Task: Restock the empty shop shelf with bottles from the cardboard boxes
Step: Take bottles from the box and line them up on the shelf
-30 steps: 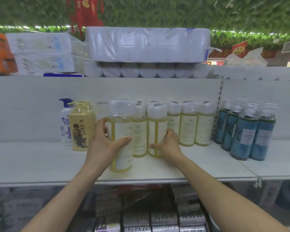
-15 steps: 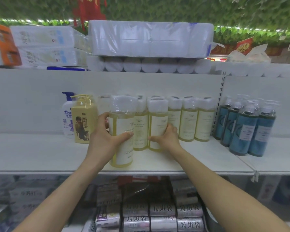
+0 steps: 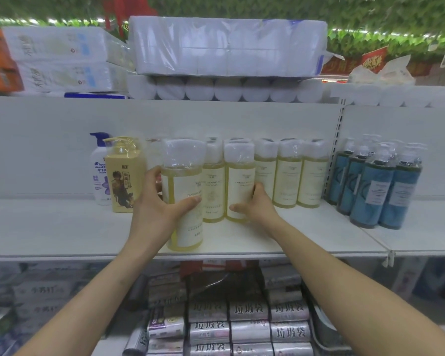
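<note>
A row of pale yellow bottles [image 3: 287, 181] with white wrapped caps stands on the white shelf [image 3: 62, 227]. My left hand [image 3: 157, 209] grips a larger-looking yellow bottle [image 3: 184, 201] that stands near the shelf's front edge. My right hand [image 3: 258, 204] wraps around the lower part of another yellow bottle [image 3: 238, 181], which stands in the front of the row. No cardboard box is in view.
A beige pump bottle [image 3: 123, 176] and a white shampoo bottle [image 3: 99, 173] stand to the left. Several blue pump bottles [image 3: 378, 183] fill the right bay. Toilet paper packs [image 3: 226, 47] sit on top. Packaged goods [image 3: 247, 322] fill the lower shelf.
My right hand has pushed its bottle a little deeper into the row. My left hand keeps its hold on the front bottle. The camera has tilted slightly.
</note>
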`<state>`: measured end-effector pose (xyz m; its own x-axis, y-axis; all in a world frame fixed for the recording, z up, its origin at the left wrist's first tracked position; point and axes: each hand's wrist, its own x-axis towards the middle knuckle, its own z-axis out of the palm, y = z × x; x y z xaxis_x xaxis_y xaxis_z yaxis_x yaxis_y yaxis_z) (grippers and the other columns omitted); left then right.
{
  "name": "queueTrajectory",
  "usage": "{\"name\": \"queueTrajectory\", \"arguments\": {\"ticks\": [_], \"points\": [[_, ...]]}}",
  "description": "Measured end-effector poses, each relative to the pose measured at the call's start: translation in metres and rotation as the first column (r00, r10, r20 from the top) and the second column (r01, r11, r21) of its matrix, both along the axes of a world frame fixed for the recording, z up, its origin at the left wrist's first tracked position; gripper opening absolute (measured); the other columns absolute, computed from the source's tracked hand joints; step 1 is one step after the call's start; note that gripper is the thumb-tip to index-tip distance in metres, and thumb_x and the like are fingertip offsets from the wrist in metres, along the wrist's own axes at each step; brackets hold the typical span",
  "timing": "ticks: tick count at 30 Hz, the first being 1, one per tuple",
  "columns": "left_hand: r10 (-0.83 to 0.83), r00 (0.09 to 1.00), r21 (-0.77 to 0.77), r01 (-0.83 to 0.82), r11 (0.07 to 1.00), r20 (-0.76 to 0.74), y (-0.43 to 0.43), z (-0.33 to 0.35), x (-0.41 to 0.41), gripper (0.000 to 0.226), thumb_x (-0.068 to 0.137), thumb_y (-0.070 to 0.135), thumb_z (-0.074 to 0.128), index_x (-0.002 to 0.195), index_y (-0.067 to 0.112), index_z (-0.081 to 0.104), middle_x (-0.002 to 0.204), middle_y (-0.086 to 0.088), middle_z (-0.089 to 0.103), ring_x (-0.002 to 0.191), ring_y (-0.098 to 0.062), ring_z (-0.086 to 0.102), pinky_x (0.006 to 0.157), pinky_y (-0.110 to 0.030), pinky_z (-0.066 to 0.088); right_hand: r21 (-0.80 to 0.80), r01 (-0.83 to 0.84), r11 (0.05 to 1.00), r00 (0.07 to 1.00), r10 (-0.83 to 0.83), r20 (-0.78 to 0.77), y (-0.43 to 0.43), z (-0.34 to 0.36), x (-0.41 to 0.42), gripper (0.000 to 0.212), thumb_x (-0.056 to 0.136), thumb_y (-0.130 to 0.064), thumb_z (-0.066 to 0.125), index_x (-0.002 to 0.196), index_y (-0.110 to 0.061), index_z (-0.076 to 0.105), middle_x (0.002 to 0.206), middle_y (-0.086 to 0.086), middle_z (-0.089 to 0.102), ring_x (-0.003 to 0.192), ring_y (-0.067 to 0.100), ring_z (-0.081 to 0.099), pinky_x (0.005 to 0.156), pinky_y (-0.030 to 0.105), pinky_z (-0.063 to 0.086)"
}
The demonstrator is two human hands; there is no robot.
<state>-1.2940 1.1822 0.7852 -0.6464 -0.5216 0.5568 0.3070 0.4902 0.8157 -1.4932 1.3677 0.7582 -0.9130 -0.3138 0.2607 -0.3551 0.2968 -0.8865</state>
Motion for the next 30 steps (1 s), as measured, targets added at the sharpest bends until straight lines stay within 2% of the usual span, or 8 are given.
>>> {"name": "queueTrajectory", "arguments": {"ticks": [5,8,11,15,19,25,28,30], "points": [[-0.003,1.0,0.013,0.003,1.0,0.0,0.009,-0.001,-0.005,0.088,0.071,0.049,0.097,0.141,0.046,0.044,0.116,0.019,0.072,0.098,0.003,0.072,0.086,-0.038,0.065,0.02,-0.003,1.0,0.999,0.004,-0.038,0.002,-0.003,-0.001,0.074,0.077,-0.025,0.096,0.13,-0.02,0.043,0.134,-0.004,0.061,0.128,0.02,0.061,0.1,0.035,0.054],[-0.046,0.999,0.018,0.046,0.999,0.003,0.016,0.001,-0.008,0.093,0.063,0.057,0.094,0.141,0.045,0.045,0.11,0.026,0.072,0.097,0.004,0.073,0.081,-0.032,0.064,-0.013,0.04,0.999,0.997,-0.041,-0.073,0.011,-0.001,0.005,0.083,0.085,-0.034,0.09,0.148,-0.014,0.039,0.147,0.0,0.051,0.131,0.017,0.055,0.105,0.035,0.052],[-0.074,0.997,0.025,0.073,0.997,0.013,0.025,0.004,-0.014,0.096,0.06,0.061,0.091,0.141,0.046,0.045,0.111,0.024,0.073,0.099,0.006,0.072,0.082,-0.03,0.063,-0.099,0.085,0.991,0.967,-0.106,-0.233,0.028,0.004,0.02,0.065,0.098,-0.041,0.074,0.151,-0.02,0.044,0.147,-0.005,0.051,0.127,0.007,0.054,0.102,0.026,0.047],[-0.122,0.992,0.029,0.121,0.992,0.022,0.048,0.011,-0.031,0.091,0.062,0.057,0.094,0.14,0.046,0.046,0.114,0.013,0.075,0.1,-0.003,0.075,0.088,-0.039,0.066,-0.098,-0.185,0.978,0.966,0.162,-0.203,0.046,0.008,0.045,0.064,0.094,-0.055,0.071,0.15,-0.028,0.054,0.139,-0.017,0.062,0.124,-0.007,0.06,0.108,0.03,0.055],[-0.167,0.986,0.045,0.166,0.985,0.016,0.081,0.02,-0.059,0.094,0.061,0.055,0.094,0.142,0.041,0.048,0.114,0.009,0.076,0.101,-0.009,0.076,0.089,-0.043,0.065,-0.034,-0.336,0.941,0.934,0.328,-0.14,0.058,0.006,0.057,0.074,0.081,-0.058,0.087,0.145,-0.048,0.051,0.137,-0.023,0.065,0.125,-0.002,0.064,0.1,0.025,0.057],[-0.417,0.902,0.075,0.41,0.909,0.111,0.111,0.033,-0.1,0.084,0.068,0.042,0.095,0.14,0.035,0.054,0.118,0.008,0.078,0.111,-0.01,0.075,0.1,-0.046,0.061,-0.059,-0.11,0.992,0.984,0.1,-0.15,0.088,0.012,0.033,0.071,0.063,-0.05,0.096,0.121,-0.046,0.055,0.114,-0.033,0.07,0.101,-0.011,0.067,0.073,0.013,0.057],[-0.343,0.924,-0.054,0.357,0.933,0.169,0.109,0.039,-0.108,0.078,0.075,0.048,0.093,0.141,0.032,0.056,0.136,0.014,0.066,0.129,-0.003,0.061,0.11,-0.037,0.052,-0.054,-0.017,0.998,0.991,0.01,-0.13,0.101,0.013,0.014,0.074,0.061,-0.046,0.099,0.121,-0.038,0.056,0.107,-0.022,0.074,0.095,-0.01,0.069,0.073,0.014,0.056],[-0.221,0.963,-0.188,0.249,0.95,0.156,0.102,0.035,-0.109,0.069,0.084,0.042,0.09,0.143,0.025,0.059,0.138,0.012,0.064,0.128,-0.003,0.06,0.108,-0.035,0.054,-0.054,0.025,0.998,0.992,-0.031,-0.125,0.103,0.012,0.001,0.079,0.062,-0.043,0.101,0.126,-0.033,0.056,0.113,-0.02,0.072,0.098,-0.007,0.068,0.079,0.017,0.057]]}}
